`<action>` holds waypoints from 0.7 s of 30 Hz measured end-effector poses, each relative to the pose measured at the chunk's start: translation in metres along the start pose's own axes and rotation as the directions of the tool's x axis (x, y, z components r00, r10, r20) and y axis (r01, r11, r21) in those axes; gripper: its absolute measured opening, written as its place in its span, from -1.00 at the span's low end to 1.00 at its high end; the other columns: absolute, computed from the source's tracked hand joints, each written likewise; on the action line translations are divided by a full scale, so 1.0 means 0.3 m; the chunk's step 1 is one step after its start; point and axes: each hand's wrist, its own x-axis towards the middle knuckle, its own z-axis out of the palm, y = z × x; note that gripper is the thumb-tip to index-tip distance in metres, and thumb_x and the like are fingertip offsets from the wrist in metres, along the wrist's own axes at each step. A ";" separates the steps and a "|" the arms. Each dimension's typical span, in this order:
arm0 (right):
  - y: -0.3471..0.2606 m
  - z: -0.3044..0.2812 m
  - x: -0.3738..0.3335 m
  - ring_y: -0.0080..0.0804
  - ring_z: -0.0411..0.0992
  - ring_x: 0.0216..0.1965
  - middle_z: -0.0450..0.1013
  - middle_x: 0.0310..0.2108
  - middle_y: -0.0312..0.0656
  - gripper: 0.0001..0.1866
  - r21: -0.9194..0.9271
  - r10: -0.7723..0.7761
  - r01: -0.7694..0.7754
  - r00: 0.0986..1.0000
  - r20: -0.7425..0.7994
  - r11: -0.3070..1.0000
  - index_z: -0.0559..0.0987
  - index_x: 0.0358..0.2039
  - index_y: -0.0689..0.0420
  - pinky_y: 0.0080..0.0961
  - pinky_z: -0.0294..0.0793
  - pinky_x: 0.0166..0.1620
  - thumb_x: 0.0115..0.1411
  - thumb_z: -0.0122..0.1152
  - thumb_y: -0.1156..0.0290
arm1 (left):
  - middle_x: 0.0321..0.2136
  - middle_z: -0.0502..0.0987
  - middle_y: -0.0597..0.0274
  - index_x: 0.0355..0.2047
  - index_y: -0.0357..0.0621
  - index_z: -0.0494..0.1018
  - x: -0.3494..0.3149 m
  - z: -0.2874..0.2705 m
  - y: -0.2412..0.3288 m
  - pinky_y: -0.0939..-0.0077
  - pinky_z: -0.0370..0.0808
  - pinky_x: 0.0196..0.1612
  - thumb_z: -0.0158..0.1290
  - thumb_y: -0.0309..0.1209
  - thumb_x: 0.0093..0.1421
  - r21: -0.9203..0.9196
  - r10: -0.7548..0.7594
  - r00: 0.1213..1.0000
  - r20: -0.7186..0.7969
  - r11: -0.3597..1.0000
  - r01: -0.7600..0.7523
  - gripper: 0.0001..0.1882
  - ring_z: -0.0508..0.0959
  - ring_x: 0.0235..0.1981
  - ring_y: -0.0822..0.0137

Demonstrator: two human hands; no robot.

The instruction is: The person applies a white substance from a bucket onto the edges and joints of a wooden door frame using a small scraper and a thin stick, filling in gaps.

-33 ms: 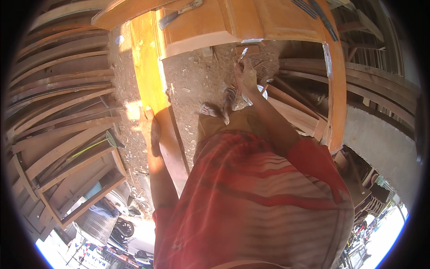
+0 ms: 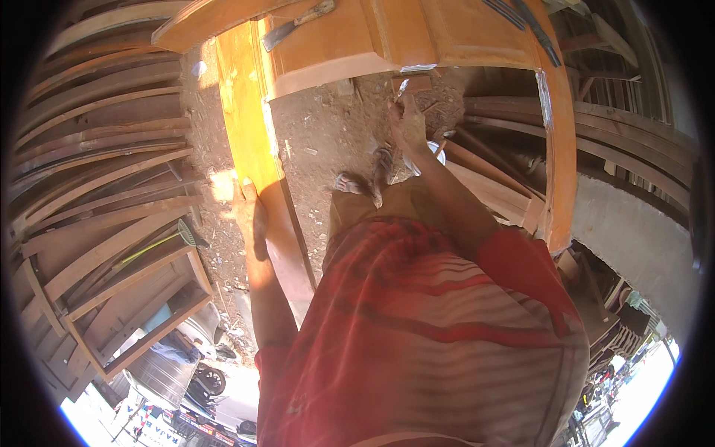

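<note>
A large orange-brown wooden door frame (image 2: 246, 97) spans in front of me, with white paste along several inner edges. My left hand (image 2: 249, 212) grips its left upright, the thumb on top and the fingers over the outer edge. Over the opening, my right hand (image 2: 408, 128) is closed round a small tool (image 2: 403, 87) with a white-smeared tip; its handle is hidden in the fingers. The tip is just short of the panel's near edge, and I cannot tell if they touch. A scraper (image 2: 298, 25) with a wooden handle lies on the panelled part.
Dark strips (image 2: 525, 26) lie on the frame at the far right. A white container (image 2: 436, 153) stands on the dirt floor (image 2: 313, 134) beside my right forearm. Stacked boards (image 2: 104, 141) line the left, and more timber (image 2: 506, 171) lies at the right by a concrete ledge (image 2: 629, 235).
The tip of the small tool in my right hand has shifted very slightly toward me. My left hand stays at the same place on the upright.
</note>
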 end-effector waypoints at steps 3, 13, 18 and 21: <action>-0.012 0.000 0.044 0.23 0.56 -0.28 0.56 -0.34 0.17 -0.74 0.001 -0.015 0.015 1.000 -0.028 1.000 0.41 -0.08 0.19 0.01 0.52 -0.20 0.34 0.21 0.35 | -0.07 0.58 -0.28 0.12 -0.39 0.45 -0.009 0.019 0.052 0.12 0.44 0.06 -0.19 -0.11 0.51 0.101 0.052 0.999 -0.016 0.994 -0.050 -0.46 0.56 -0.07 -0.10; 0.015 -0.034 0.156 0.33 0.54 -0.21 0.57 -0.28 0.22 -0.76 -0.097 -0.058 0.040 0.980 -0.191 0.994 0.41 -0.04 0.19 0.14 0.48 -0.18 0.36 0.13 0.37 | -0.10 0.60 -0.21 0.12 -0.38 0.47 -0.010 0.007 0.025 0.16 0.45 0.03 -0.17 -0.13 0.50 0.171 0.068 0.997 -0.024 0.983 -0.063 -0.48 0.57 -0.10 -0.03; 0.033 -0.017 0.145 0.38 0.53 -0.23 0.57 -0.31 0.25 -0.76 -0.097 -0.024 -0.006 0.953 -0.302 0.995 0.41 -0.04 0.23 0.16 0.47 -0.17 0.35 0.10 0.39 | -0.06 0.60 -0.19 0.13 -0.37 0.47 -0.005 0.016 0.033 0.17 0.45 0.07 -0.18 -0.12 0.50 0.166 0.074 0.997 -0.019 0.984 -0.070 -0.48 0.57 -0.05 -0.02; 0.003 0.009 0.140 0.38 0.52 -0.24 0.55 -0.32 0.27 -0.77 0.022 0.055 -0.051 0.951 -0.306 0.998 0.40 -0.11 0.26 0.17 0.46 -0.18 0.35 0.11 0.38 | -0.06 0.60 -0.21 0.13 -0.36 0.47 -0.016 0.015 0.037 0.17 0.44 0.09 -0.17 -0.10 0.50 0.172 0.028 0.998 -0.051 0.985 -0.019 -0.47 0.57 -0.03 -0.04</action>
